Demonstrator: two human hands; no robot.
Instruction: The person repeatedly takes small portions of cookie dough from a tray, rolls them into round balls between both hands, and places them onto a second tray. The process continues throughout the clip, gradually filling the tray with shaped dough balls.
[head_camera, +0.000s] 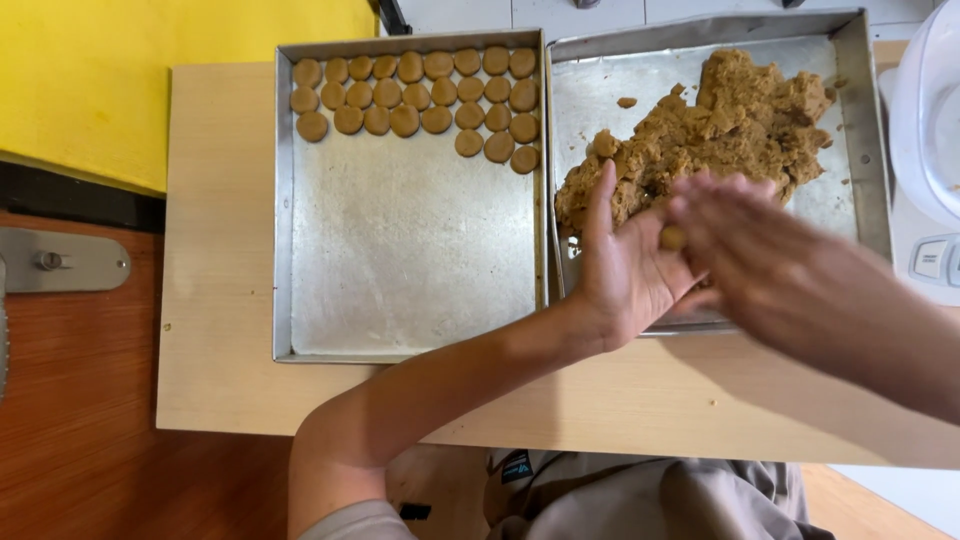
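Over the right tray (862, 120), a dough ball (673, 238) sits pressed between two palms.
The left hand (630, 270) lies palm-up beneath with fingers open; the right hand (745, 235) crosses flat on top, blurred, fingers stretched out, not curled. The ball peeks out between them, just this side of the dough heap (700, 135). The left tray (283, 200), with its rows of flattened rounds (420, 95), lies off to the left hand's side on the tabletop (220, 300).
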